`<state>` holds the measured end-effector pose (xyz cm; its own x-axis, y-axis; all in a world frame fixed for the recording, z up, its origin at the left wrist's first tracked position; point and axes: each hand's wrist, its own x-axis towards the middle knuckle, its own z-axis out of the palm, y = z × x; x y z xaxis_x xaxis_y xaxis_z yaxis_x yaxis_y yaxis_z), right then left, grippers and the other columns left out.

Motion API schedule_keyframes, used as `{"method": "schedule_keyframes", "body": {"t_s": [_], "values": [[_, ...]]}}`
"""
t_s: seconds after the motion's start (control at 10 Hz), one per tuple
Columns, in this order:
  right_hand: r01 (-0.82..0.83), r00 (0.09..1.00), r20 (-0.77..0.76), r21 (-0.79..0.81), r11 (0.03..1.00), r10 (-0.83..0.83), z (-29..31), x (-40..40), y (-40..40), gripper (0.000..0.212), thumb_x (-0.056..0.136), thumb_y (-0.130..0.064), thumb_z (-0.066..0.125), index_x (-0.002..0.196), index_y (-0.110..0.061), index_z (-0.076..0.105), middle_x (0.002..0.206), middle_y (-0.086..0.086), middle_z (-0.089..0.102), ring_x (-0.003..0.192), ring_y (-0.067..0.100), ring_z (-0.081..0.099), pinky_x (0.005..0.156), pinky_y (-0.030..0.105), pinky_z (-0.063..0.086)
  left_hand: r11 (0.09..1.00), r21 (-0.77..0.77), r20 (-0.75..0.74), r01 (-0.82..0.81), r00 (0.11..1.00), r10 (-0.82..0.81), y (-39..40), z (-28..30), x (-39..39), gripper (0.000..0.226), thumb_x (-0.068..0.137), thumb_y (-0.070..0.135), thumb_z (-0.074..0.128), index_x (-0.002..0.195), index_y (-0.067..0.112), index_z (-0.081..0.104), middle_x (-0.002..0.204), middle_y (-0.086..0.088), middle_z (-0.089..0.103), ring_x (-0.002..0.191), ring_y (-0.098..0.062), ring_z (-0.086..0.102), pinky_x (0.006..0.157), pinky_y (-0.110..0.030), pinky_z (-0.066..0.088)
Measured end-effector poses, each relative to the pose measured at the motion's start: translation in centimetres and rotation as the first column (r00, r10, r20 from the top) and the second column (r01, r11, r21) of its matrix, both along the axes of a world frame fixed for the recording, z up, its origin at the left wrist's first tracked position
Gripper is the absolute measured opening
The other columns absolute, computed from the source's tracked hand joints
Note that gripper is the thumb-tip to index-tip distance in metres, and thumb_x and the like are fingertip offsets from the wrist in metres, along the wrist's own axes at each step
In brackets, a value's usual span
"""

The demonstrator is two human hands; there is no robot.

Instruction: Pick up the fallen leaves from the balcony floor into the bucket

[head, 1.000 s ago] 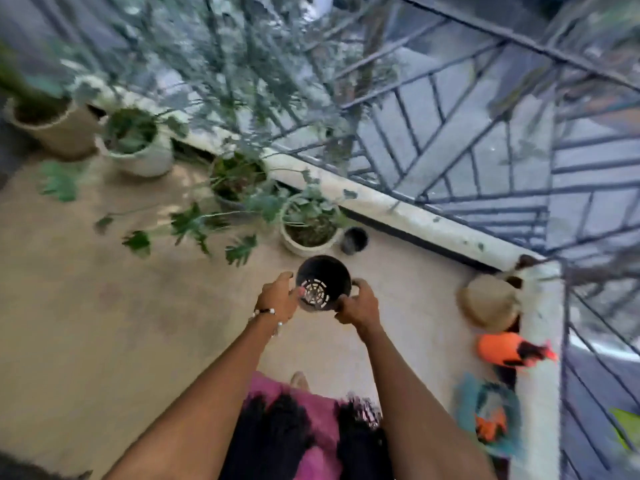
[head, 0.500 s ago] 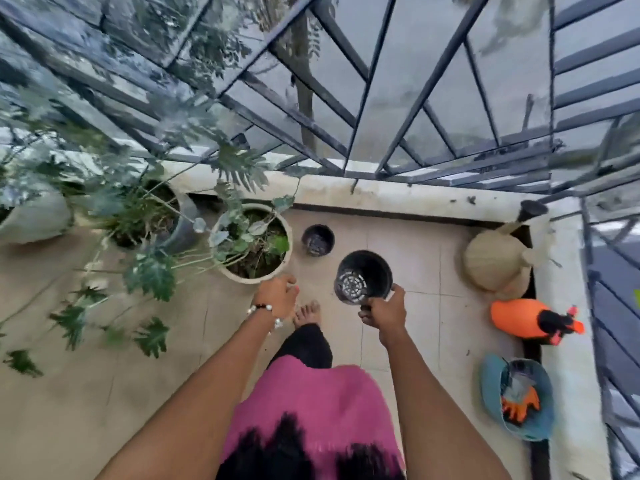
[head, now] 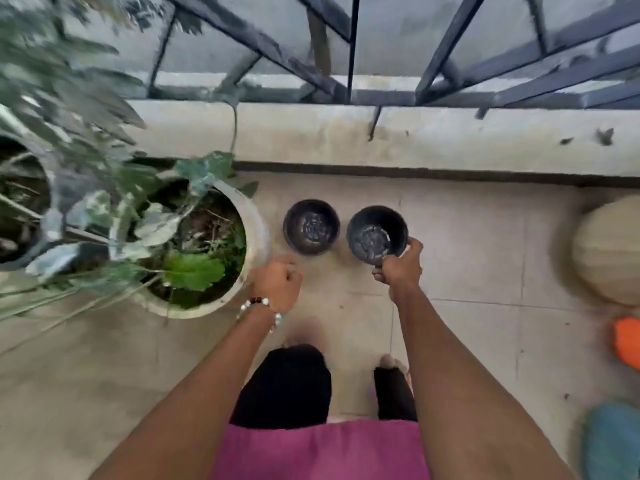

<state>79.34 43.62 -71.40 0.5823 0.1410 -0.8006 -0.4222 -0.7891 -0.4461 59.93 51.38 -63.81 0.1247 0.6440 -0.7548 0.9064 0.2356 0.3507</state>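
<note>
Right fingers: curled over the near rim of a small black pot point(head: 376, 234), pinching it; the right hand point(head: 399, 265) holds the pot upright, mouth toward the camera, with a slotted bottom showing inside.
Left fingers: balled into a loose fist with nothing showing in them; the left hand point(head: 278, 284) hangs just beside the white planter's rim, a bead bracelet point(head: 260, 307) at the wrist.
Second black pot point(head: 311, 226): on the floor just left of the held one, close but apart.
White planter point(head: 247, 216): left of both pots, full of green leaves.
Floor point(head: 467, 258): pale tiles; no fallen leaves clear enough to pick out through the blur.
Ledge point(head: 381, 136): beyond the pots, under dark railings point(head: 446, 46).
Right edge: a tan round thing point(head: 607, 251), something orange point(head: 628, 341), something blue point(head: 613, 441), all blurred.
</note>
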Motion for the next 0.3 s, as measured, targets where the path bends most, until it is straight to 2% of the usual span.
{"method": "schedule_keyframes", "body": {"t_s": [0.1,0.2,0.3], "values": [[0.023,1.000,-0.009,0.020,1.000,-0.023,-2.5,0.3,0.1,0.052,0.089,0.001,0.050,0.131,-0.024,0.033,0.110,0.012,0.050,0.073,0.034,0.068,0.062,0.039,0.060,0.996,-0.003,0.039,-0.084,0.996,0.084,-0.2,-2.8,1.1,0.027,0.093,0.006,0.052,0.118,0.007,0.061,0.095,-0.019,0.071,0.092,-0.036,0.067,0.084,-0.046,0.055],[0.015,0.998,-0.058,-0.002,1.000,-0.016,-2.2,0.7,-0.3,0.052,0.088,-0.003,0.054,0.130,-0.025,0.033,0.114,0.015,0.056,0.070,0.031,0.068,0.057,0.035,0.059,0.998,0.001,0.024,-0.069,0.997,0.069,-0.8,-2.3,2.2,0.029,0.093,0.005,0.051,0.120,0.009,0.061,0.099,-0.019,0.070,0.096,-0.036,0.066,0.088,-0.046,0.054],[0.017,0.994,-0.106,-0.045,0.999,-0.022,0.8,0.7,-1.2,0.054,0.088,-0.005,0.054,0.133,-0.024,0.032,0.113,0.019,0.059,0.060,0.024,0.062,0.050,0.030,0.055,1.000,0.021,-0.018,-0.010,1.000,0.010,-1.5,0.5,3.0,0.029,0.095,0.012,0.052,0.122,0.013,0.061,0.098,-0.016,0.070,0.094,-0.034,0.066,0.087,-0.042,0.053]]}}
